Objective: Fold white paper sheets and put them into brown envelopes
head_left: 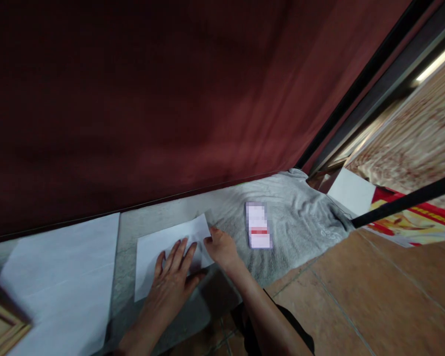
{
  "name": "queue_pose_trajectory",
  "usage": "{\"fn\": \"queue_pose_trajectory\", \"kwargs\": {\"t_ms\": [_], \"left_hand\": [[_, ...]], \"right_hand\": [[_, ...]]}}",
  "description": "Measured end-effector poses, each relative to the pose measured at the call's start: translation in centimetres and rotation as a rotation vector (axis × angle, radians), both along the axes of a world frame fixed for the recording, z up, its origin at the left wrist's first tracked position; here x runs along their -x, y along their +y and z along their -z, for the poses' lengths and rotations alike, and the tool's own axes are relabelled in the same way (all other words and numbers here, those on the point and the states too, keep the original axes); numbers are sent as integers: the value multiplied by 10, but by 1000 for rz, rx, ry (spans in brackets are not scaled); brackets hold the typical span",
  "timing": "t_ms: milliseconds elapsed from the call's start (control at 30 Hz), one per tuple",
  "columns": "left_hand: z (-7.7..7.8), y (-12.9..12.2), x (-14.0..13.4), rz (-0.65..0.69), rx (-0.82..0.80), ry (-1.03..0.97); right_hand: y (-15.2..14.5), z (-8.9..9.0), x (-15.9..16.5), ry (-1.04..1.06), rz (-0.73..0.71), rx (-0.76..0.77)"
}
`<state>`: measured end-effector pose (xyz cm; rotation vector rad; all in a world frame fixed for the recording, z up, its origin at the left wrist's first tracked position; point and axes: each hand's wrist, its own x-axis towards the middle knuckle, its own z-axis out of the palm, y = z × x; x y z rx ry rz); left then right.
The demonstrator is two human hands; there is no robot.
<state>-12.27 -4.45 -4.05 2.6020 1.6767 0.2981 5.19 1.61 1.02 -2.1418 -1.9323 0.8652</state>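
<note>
A white sheet of paper [148, 257] lies on the grey cloth, its lower edge partly behind my hands. My left hand [173, 272] rests on the sheet with its fingers spread. At the sheet's right edge, my right hand [222, 247] is closed, pinching the paper between thumb and fingers. To the right of that hand lies a phone [258, 225] with a lit, blurred screen, apart from both hands.
Larger white paper [66, 277] covers the left part of the grey cloth [300, 212]. A wooden frame corner [7, 321] juts in at lower left. Behind rises a dark red panel [170, 113]. A black bar [411, 198] and a colourful printed box [404, 217] are at right, above floor tiles [356, 282].
</note>
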Motion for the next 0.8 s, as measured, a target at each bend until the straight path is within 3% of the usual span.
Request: {"fn": "queue_pose_trajectory", "kwargs": {"t_ms": [600,800], "left_hand": [[-21,-26,1,9,56,88],[-21,-38,-5,-22,79,98]], "right_hand": [[-12,11,-6,15,27,-93],[-21,16,-17,-5,38,-230]]}}
